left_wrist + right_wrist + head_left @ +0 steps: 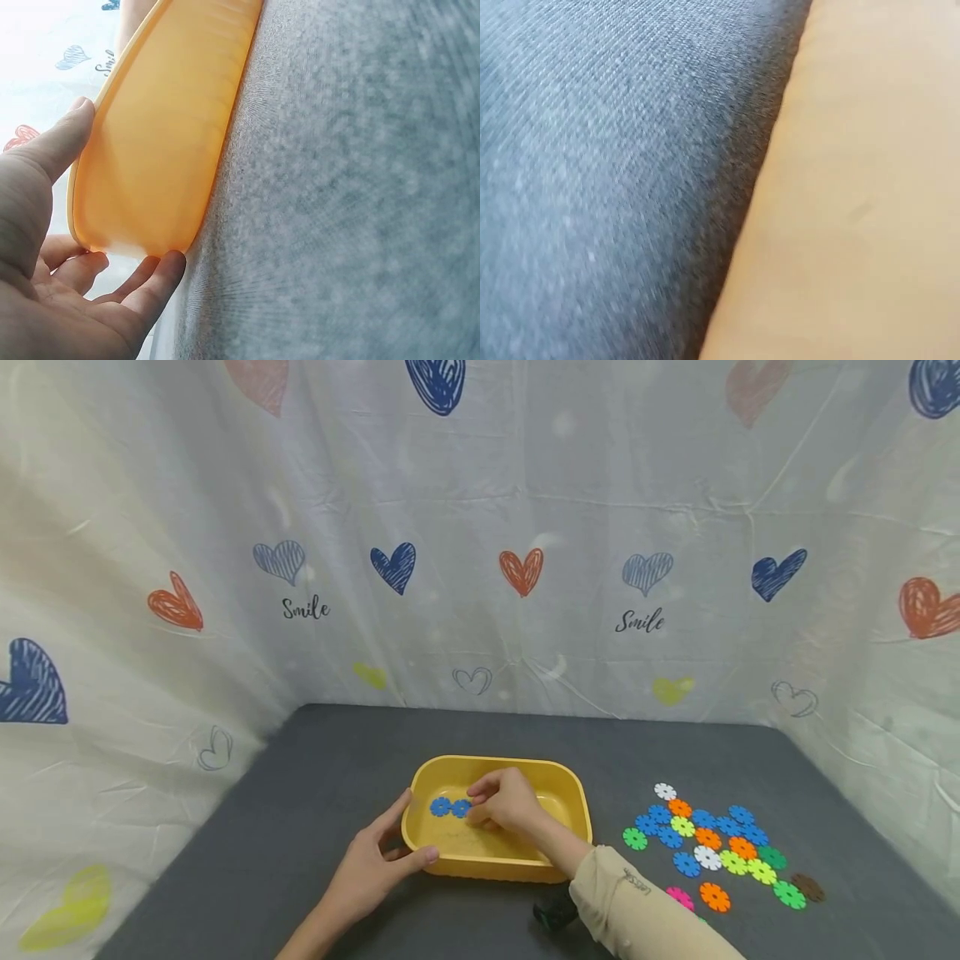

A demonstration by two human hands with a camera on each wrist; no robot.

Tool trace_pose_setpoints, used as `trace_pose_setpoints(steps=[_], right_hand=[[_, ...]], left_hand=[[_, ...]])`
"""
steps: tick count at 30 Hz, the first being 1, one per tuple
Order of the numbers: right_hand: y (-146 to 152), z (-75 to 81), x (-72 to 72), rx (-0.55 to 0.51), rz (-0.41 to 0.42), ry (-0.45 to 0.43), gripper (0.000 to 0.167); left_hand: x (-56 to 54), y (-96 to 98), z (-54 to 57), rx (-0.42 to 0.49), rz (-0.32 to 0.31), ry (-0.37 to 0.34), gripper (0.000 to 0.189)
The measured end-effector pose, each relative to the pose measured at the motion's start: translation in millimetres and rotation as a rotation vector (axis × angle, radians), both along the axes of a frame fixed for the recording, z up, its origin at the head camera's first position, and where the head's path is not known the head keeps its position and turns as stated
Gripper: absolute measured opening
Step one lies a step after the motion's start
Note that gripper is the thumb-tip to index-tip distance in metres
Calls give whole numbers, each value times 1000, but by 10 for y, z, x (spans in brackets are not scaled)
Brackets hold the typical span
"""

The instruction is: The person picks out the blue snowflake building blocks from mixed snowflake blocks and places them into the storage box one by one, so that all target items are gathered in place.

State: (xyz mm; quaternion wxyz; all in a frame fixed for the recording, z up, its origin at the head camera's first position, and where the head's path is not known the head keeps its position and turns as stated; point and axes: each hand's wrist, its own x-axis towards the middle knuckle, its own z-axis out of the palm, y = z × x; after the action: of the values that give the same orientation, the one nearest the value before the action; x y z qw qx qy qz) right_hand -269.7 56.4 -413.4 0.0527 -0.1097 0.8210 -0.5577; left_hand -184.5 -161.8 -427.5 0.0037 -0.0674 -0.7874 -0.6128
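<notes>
The tub (487,867) sits on the table (360,752), its length running from nine to three o'clock. At its eight o'clock the left hand (375,860) grips it, thumb and fingers part-spread round the end. The right hand (510,803) is inside, near the middle, fingers bent beside two blue discs (441,807) towards nine o'clock; whether they pinch one I cannot tell. More discs (708,857) lie apart, around three o'clock.

head: high, forward-down over table (352,760) | wrists: low, close, tilted (all share yellow tray (495,869))
</notes>
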Motion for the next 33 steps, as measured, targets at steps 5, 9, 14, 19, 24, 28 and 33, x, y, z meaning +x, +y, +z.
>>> trace_pose_setpoints(steps=[5,9,14,19,24,28,33], right_hand=[[67,69,50,46,29,63,24],[143,142,125,69,67,100,24],[261,249,194,37,70,95,26],[363,336,241,-16,79,64,27],[439,346,263,-11,79,55,27],[491,330,284,-7,78,56,27],[557,318,346,-6,86,74,28]], left_hand=[[13,-9,-6,9,3,2,90],[22,-20,-7,16,5,-4,90],[-4,-23,-5,12,4,5,91],[-29,-21,-5,-12,13,19,92],[-30,-23,-10,-14,17,21,92],[-24,-28,-24,-10,20,8,92],[-17,-18,-39,-8,10,-5,91]])
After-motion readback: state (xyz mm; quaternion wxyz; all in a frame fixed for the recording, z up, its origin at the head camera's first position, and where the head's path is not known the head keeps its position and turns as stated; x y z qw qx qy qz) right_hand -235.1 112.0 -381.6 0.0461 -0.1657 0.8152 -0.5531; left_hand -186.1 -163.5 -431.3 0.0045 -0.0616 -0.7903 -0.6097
